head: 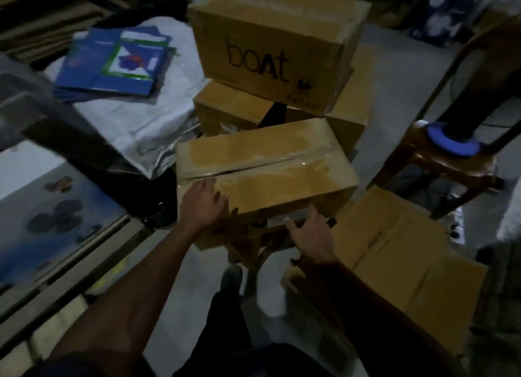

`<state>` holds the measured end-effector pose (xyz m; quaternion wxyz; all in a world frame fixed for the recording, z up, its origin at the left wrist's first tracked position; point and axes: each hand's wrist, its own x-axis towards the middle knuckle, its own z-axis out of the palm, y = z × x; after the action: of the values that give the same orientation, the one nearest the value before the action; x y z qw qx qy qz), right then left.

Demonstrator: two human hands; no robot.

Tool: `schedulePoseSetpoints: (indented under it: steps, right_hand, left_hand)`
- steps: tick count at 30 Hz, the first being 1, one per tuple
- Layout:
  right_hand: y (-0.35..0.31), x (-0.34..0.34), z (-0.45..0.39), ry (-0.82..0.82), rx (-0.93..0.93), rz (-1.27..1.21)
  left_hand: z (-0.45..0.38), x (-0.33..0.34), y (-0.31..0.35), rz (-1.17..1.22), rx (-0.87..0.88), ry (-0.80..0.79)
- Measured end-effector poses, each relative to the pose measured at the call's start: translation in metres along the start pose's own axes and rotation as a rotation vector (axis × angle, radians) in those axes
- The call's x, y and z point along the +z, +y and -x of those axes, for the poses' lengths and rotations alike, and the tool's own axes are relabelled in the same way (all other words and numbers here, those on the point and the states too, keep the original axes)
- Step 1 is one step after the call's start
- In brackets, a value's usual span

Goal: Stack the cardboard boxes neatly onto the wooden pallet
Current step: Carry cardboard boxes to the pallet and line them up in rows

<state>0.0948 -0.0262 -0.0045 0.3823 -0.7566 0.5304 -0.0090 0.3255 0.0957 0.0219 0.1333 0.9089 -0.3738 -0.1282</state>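
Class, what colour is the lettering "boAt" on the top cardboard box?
Black, on the brown box; clearest in the head view.

Brown cardboard boxes in dim light

A taped brown cardboard box (262,165) lies nearest, long side across, tilted slightly, top seam glossy with tape. Behind it a box hand-lettered "boat" (273,46) sits skewed atop a lower brown box (236,108). At the right a larger plain carton (394,263) lies flat, flaps closed.
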Motion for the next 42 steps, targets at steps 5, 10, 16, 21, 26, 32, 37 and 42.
schedulePoseSetpoints:
  steps: [5,10,16,21,26,32,37,42]
  right_hand:
    - [-0.037,0.01,-0.071,0.178,0.446,-0.502]
    - [-0.062,0.022,-0.117,0.32,0.621,-0.651]
    - [-0.077,0.037,-0.141,0.485,0.648,-0.722]
    - [-0.085,0.05,-0.141,0.56,0.685,-0.766]
    - [-0.11,0.073,-0.135,0.597,0.797,-0.809]
    - [-0.132,0.107,-0.13,0.549,0.964,-0.893]
    - [-0.122,0.104,-0.127,0.535,0.937,-0.932]
    - [-0.115,0.095,-0.108,0.496,0.914,-0.84]
  left_hand:
    - [-0.14,-0.006,-0.01,-0.072,0.123,-0.182]
    - [-0.242,-0.008,-0.022,-0.142,0.243,-0.361]
    - [-0.308,0.016,-0.032,-0.088,0.227,-0.561]
    - [-0.309,0.005,-0.016,-0.019,0.285,-0.639]
    - [-0.331,0.018,-0.026,0.034,0.265,-0.698]
    - [-0.326,0.01,-0.02,0.088,0.25,-0.727]
    - [-0.328,0.021,-0.035,0.122,0.239,-0.737]
    - [-0.281,0.002,-0.019,-0.027,0.201,-0.628]
